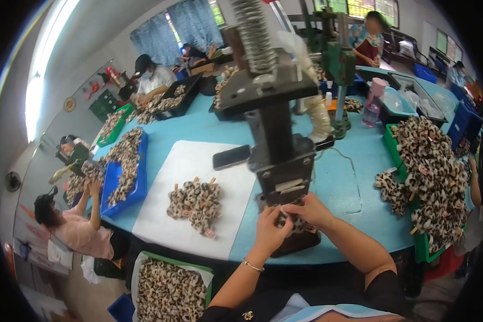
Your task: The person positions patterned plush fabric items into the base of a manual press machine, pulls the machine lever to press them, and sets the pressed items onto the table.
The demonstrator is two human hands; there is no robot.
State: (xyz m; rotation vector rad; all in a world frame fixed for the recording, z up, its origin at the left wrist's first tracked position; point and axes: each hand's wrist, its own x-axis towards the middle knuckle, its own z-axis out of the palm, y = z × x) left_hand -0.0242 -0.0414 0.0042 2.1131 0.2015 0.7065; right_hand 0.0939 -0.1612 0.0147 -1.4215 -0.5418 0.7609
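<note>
Both my hands are at the foot of a black press [276, 134], close together under its head. My left hand [272, 228] has its fingers closed on a spotted plush piece [290, 219], and my right hand [312, 212] pinches the same piece from the other side. Much of that piece is hidden by my fingers and the press. On a white sheet [161, 182] to the left lies a small pile of spotted plush pieces [196, 204]. A dark phone [231, 157] lies at the sheet's edge beside the press.
A green basket heaped with plush pieces [432, 172] stands at the right. Blue tray [142, 185] at the left and crate [209, 287] below hold more. Beyond are a pink bottle [374, 102] and a green press [341, 70]. Several people work around the table.
</note>
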